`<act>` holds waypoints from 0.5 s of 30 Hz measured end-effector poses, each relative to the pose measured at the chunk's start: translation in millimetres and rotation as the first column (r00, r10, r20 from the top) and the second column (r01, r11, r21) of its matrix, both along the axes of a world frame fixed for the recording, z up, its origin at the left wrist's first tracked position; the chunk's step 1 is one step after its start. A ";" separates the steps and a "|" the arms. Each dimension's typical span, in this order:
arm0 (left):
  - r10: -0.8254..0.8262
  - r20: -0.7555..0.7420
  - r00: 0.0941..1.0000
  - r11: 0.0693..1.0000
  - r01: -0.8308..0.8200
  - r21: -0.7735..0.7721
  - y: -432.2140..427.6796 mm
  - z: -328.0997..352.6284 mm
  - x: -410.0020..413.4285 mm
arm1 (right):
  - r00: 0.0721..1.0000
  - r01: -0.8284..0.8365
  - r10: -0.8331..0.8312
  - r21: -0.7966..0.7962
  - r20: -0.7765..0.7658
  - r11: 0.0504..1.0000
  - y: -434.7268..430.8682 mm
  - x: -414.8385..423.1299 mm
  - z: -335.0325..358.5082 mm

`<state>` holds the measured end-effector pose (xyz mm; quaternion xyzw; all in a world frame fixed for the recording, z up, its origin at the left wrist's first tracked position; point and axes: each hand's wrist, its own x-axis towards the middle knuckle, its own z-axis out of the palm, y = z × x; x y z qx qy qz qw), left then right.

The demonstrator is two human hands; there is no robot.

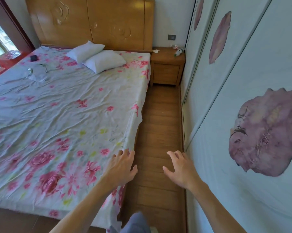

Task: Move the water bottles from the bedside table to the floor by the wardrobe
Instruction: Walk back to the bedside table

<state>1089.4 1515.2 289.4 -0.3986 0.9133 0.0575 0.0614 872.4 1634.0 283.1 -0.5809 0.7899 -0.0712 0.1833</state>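
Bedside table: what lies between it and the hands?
Head view: only a bare strip of wooden floor, flanked by the bed and the wardrobe, separates the left hand and right hand from the bedside table.

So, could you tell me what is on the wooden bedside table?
A clear plastic bottle lying down, a small white scrap and a pinkish crumpled item; drawer contents hidden.

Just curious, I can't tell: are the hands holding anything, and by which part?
Nothing is held: left hand and right hand are both empty, fingers loosely spread.
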 end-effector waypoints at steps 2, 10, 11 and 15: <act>-0.015 0.005 1.000 1.000 0.015 0.003 -20.2 -1.6 -12.2 | 1.000 0.012 -0.012 0.009 -0.002 1.000 -17.1 -9.3 -3.4; -0.085 0.011 0.996 0.996 0.085 0.007 -131.9 -1.9 -72.3 | 0.995 0.046 -0.044 0.024 -0.087 0.999 -112.9 -52.4 -10.9; -0.083 0.013 0.997 0.997 0.082 0.009 -147.0 -0.8 -79.2 | 0.995 0.050 -0.048 0.026 -0.089 0.998 -126.9 -58.0 -10.0; -0.106 0.009 0.994 0.994 0.106 0.029 -206.2 0.5 -98.3 | 0.994 0.070 -0.066 0.041 -0.090 0.997 -182.8 -78.9 -5.9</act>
